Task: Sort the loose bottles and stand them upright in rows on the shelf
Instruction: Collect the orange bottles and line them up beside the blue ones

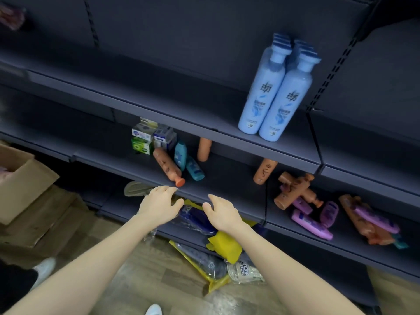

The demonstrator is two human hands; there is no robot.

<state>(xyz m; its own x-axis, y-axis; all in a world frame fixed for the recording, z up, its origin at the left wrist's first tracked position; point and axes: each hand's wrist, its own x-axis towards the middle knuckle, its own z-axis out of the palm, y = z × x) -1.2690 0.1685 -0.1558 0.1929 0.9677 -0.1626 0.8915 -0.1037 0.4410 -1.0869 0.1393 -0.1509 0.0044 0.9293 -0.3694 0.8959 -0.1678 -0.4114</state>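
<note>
1. Loose bottles (295, 192), head view: they lie scattered on the middle shelf (229, 178). Orange pump bottles and purple ones are heaped crosswise to the right. Further left an orange bottle (167, 165) lies on its side, its red cap pointing at the shelf's front edge, with two teal bottles (194, 170) leaning just beside it.
2. On the upper shelf (193, 103) the light-blue bottles (272, 94) stand upright, one kind together in close files. That looks like the pattern the rest should follow.
3. The left hand (159, 205) hovers at the front edge of the middle shelf. Its fingers are loosely curled, a little apart, and hold nothing. The fingertips are near the red cap, probably because that bottle is closest and easiest to reach.
4. The right hand (221, 212) hangs just beside it, also empty, with relaxed, slightly spread fingers. Whether either hand touches the shelf edge cannot be told.
5. Small boxes (150, 137) are stacked at the back left, so the upright rows will likely have to form beside them.
</note>
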